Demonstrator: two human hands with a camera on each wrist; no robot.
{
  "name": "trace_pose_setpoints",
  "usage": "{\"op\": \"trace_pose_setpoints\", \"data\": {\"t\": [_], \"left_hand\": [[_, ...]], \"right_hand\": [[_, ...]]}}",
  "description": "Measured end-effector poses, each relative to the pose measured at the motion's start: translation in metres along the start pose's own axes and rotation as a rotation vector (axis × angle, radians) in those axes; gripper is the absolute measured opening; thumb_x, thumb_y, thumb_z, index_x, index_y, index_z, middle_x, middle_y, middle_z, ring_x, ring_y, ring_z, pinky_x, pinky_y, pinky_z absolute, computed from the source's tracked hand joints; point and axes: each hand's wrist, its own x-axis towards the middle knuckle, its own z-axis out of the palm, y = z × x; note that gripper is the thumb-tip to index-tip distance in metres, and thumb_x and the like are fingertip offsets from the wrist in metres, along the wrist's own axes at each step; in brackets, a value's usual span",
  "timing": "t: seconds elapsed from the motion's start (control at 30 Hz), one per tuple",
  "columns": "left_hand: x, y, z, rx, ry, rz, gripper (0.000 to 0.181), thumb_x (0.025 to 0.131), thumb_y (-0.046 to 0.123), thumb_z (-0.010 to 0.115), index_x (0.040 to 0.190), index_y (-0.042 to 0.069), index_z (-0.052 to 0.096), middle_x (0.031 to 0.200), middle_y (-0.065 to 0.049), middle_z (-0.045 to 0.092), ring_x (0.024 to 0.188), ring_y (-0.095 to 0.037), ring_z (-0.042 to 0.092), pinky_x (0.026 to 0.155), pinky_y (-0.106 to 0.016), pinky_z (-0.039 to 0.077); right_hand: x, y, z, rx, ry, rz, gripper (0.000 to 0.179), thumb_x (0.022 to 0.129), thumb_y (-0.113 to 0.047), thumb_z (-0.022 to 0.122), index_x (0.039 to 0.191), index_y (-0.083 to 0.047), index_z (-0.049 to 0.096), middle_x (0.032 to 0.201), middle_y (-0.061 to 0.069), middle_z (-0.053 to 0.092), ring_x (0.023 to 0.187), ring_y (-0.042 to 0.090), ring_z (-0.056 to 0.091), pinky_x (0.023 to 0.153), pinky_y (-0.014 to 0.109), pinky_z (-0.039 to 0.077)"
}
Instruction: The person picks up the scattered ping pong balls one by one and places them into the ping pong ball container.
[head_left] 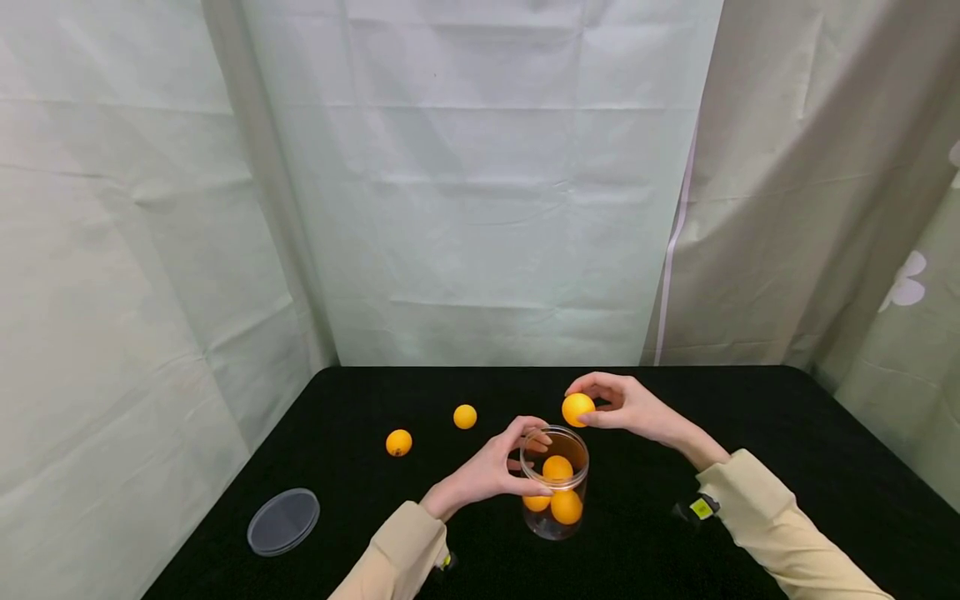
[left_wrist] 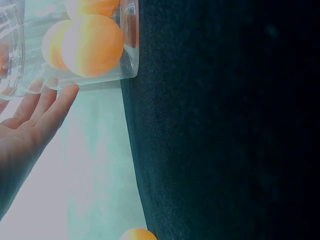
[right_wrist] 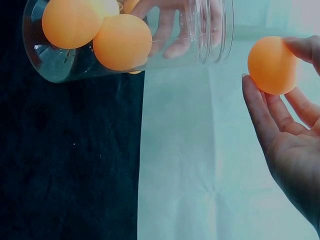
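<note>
A clear jar point(head_left: 553, 530) stands upright and uncapped on the black table, with several orange ping-pong balls point(head_left: 566, 506) lying inside. My left hand point(head_left: 491, 467) grips the jar near its rim, thumb on the near side and fingers round the far side. Above and just right of the jar's mouth, my right hand point(head_left: 626, 410) pinches another orange ping-pong ball point(head_left: 577, 410) between thumb and fingertips. In the right wrist view this held ball point(right_wrist: 272, 65) is apart from the jar's rim point(right_wrist: 228, 30).
Two loose orange balls lie on the table left of the jar, one nearer point(head_left: 399, 442) and one farther back point(head_left: 465, 417). A round translucent lid point(head_left: 283, 522) rests at the table's left side. Pale curtains point(head_left: 480, 183) hang behind the table.
</note>
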Motion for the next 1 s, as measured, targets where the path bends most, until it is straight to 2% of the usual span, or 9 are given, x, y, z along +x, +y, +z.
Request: {"op": "trace_pose_setpoints", "data": {"t": [0.63,1.0], "left_hand": [[0.0013,0.0006,0.0004,-0.015,-0.001,0.015,0.065,0.079,0.029,0.069,0.131,0.019,0.031,0.123,-0.006,0.045,0.11,-0.022,0.046,0.081,-0.034,0.044],[0.0007,0.0012,0.0002,-0.021,-0.004,0.003,0.066,0.079,0.027,0.068,0.132,0.019,0.031,0.124,-0.006,0.044,0.112,-0.024,0.045,0.082,-0.034,0.043]], "right_hand": [[0.0064,-0.006,0.0038,0.023,-0.067,-0.04,0.032,0.086,0.001,0.056,0.116,0.002,0.05,0.109,0.017,0.053,0.09,0.032,0.054,0.078,0.04,0.046],[0.009,-0.006,0.0077,0.036,-0.111,-0.052,0.033,0.085,0.001,0.056,0.117,0.004,0.048,0.107,0.018,0.053,0.09,0.031,0.055,0.078,0.042,0.046]]}}
